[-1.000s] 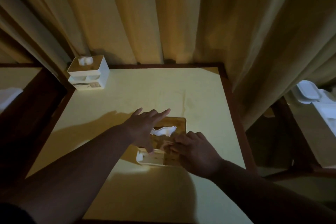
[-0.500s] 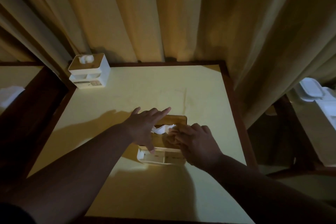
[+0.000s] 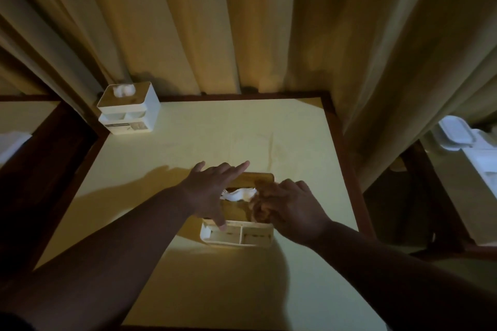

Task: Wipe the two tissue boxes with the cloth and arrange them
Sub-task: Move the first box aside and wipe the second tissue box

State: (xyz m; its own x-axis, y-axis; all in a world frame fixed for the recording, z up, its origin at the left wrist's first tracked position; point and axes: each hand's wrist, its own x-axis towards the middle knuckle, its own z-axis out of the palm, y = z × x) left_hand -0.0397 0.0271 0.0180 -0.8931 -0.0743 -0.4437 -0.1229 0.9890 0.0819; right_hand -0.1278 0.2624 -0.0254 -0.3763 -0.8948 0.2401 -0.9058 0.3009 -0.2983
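On the yellow worktop (image 3: 188, 158), a tissue box (image 3: 243, 223) with a wooden lid and white compartmented front sits near the middle, slightly toward the near edge. A white tissue (image 3: 238, 194) sticks up from the slot in its lid. The left hand (image 3: 212, 191) rests on the left part of the lid with its fingers spread and straight, the thumb reaching down to the box's front edge; it grips nothing. The right hand (image 3: 293, 209) is curled around a bunched orange-brown cloth (image 3: 259, 203) and presses it onto the right side of the lid, just beside the tissue. A second tissue box (image 3: 129, 110), white with a pale lid and a tuft of tissue on top, stands upright at the far left corner of the worktop, well apart from the hands. Curtains (image 3: 269, 35) hang behind the far edge.
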